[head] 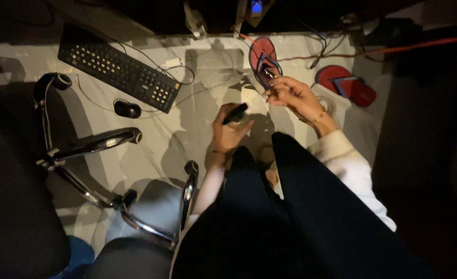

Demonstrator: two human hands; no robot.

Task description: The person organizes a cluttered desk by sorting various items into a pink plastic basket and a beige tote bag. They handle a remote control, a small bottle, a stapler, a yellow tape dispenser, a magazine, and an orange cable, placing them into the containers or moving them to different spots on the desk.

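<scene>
Nearest the camera, dark trouser legs (pixel 300 217) fill the lower frame, with a chrome chair base (pixel 109 170) on the floor (pixel 207 67) to the left. Above the knees, the left hand (pixel 227 132) is clamped around a small dark object (pixel 235 113); its long axis runs diagonally, upper end pointing up-right toward the other hand. The right hand (pixel 290 95) has its fingers pinched together on something thin and pale, too small to identify. The work appears mid-course: both items held, nothing set down. Beyond lie a mouse (pixel 127 109), a black keyboard (pixel 117 67) and two red sandals (pixel 344 85).
</scene>
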